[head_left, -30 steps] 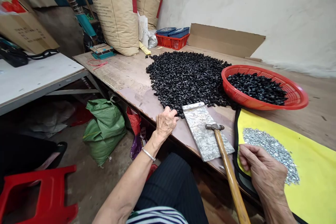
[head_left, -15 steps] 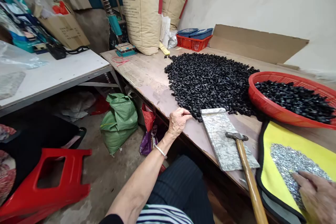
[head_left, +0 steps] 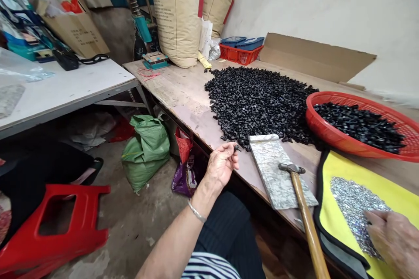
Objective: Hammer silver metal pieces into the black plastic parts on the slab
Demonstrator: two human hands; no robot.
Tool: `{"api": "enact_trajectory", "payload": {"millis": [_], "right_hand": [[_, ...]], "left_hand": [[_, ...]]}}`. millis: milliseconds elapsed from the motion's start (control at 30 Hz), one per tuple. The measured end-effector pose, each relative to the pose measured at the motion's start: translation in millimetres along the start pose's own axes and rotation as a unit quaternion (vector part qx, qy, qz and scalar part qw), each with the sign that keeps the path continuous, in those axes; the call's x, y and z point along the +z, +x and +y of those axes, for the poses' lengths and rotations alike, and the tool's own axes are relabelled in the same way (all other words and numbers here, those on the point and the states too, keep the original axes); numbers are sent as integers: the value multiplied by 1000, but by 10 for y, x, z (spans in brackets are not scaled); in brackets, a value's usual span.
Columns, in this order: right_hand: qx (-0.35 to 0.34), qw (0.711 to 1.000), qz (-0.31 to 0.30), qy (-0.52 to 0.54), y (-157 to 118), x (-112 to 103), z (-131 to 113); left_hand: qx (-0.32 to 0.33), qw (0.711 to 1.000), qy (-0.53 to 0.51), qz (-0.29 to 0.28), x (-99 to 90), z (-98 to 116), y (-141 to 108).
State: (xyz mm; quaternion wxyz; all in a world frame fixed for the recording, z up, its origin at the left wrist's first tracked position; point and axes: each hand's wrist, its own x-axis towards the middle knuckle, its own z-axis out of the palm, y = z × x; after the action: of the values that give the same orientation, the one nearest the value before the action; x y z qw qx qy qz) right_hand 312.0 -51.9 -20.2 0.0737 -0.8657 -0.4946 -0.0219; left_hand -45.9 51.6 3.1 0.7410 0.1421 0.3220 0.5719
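Between the thumb and fingers of my left hand (head_left: 221, 163) is a small black plastic piece (head_left: 237, 148), held just off the near edge of the big pile of black pieces (head_left: 258, 102). My right hand (head_left: 394, 237) is closed, fingertips pinched together over a heap of tiny silvery bits (head_left: 356, 202) on a yellow cloth (head_left: 401, 187) with black edging. Whatever the right fingertips hold is too small to make out. Between my hands lies a grey stone slab (head_left: 273, 174), and a hammer (head_left: 303, 205) with a wooden handle rests across it.
A red basket (head_left: 327, 135) of black pieces stands at the right. Behind the pile are a red tray (head_left: 240, 55) with blue boxes and a large paper sack (head_left: 178, 17). A teal hand press (head_left: 142, 30) stands far left; a red stool (head_left: 87, 213) is on the floor.
My left hand has drawn back from the pile and turned palm up, with a black piece now showing in its fingers. My right hand's fingers have drawn together over the silvery bits.
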Motion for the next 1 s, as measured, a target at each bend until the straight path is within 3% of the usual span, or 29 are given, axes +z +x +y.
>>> {"api": "enact_trajectory", "payload": {"millis": [200,467,567,667,800,1000], "right_hand": [[118,987,-50,93,-42,-372,-287],[215,961,-20,171,-55,-385,-161],[241,950,-46,194,-89,-425,-155],[245,945,-59,211,-117,-434,-136],[208,948,4,240,-152,-353,-49],[139,979,60,135,-230,-436,-91]], "left_hand": [[-94,994,-38,42,56,-89,-200],[-106,991,-49,73,150,-150,-287],[-104,992,-41,62,152,-193,-297],[-100,992,-55,48,144,-242,-301],[-104,990,-83,39,129,-294,-308],[-116,989,-91,17,129,-342,-333]]}}
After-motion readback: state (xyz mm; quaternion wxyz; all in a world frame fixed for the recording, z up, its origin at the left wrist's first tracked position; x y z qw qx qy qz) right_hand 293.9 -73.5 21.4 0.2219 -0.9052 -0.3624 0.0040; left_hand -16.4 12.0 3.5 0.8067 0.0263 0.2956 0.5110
